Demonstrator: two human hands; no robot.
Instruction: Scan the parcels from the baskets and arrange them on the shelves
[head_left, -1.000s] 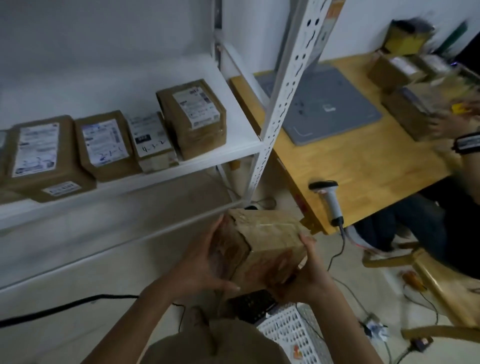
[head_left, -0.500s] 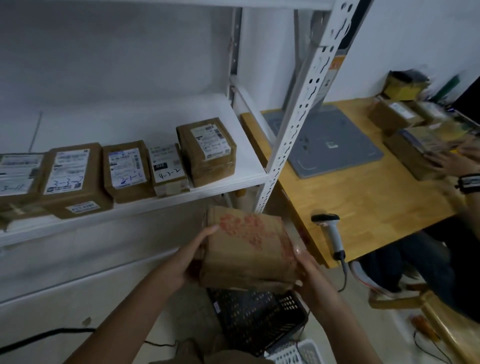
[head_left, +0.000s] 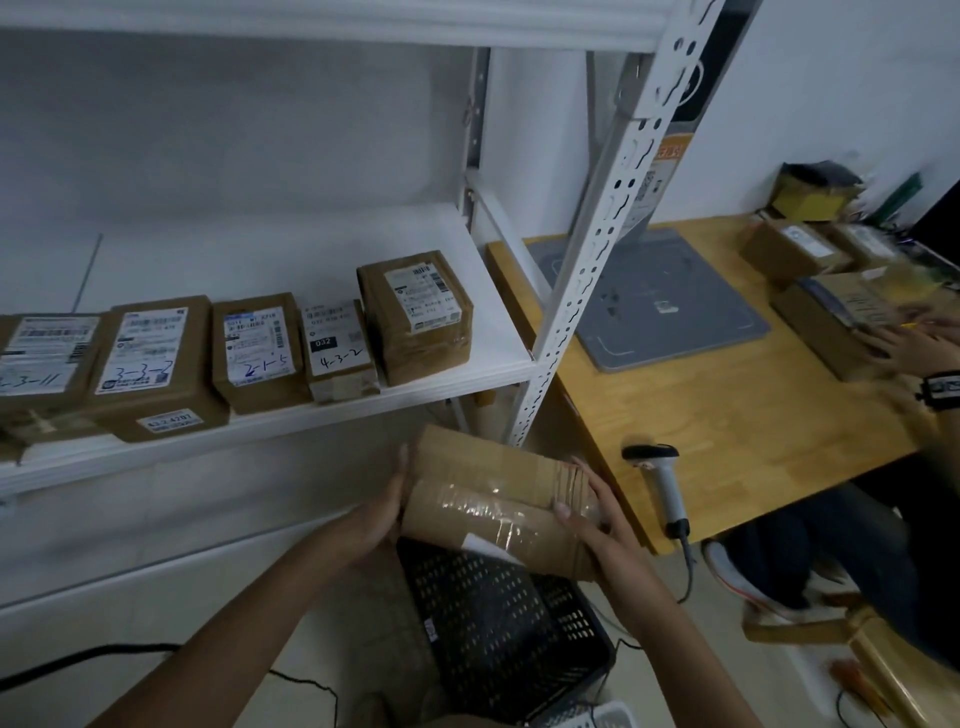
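I hold a brown taped cardboard parcel (head_left: 493, 499) between both hands, just below the front edge of the white shelf (head_left: 498, 358). My left hand (head_left: 382, 512) grips its left end and my right hand (head_left: 592, 514) grips its right end. A white label corner shows on the parcel's underside. Several labelled parcels (head_left: 249, 353) stand in a row on the shelf, the rightmost one (head_left: 415, 317) near the free right end. A black basket (head_left: 498, 623) sits on the floor under the parcel. A handheld barcode scanner (head_left: 660, 478) lies at the wooden table's near corner.
The white perforated shelf post (head_left: 597, 249) stands between shelf and wooden table (head_left: 727, 415). A grey pad (head_left: 670, 306) and more parcels (head_left: 789, 249) lie on the table, where another person's hand (head_left: 904, 343) rests. A white basket corner (head_left: 597, 717) shows at the bottom.
I have lifted the parcel higher toward the shelf and turned it, so the taped side now faces up. My view has tilted upward.
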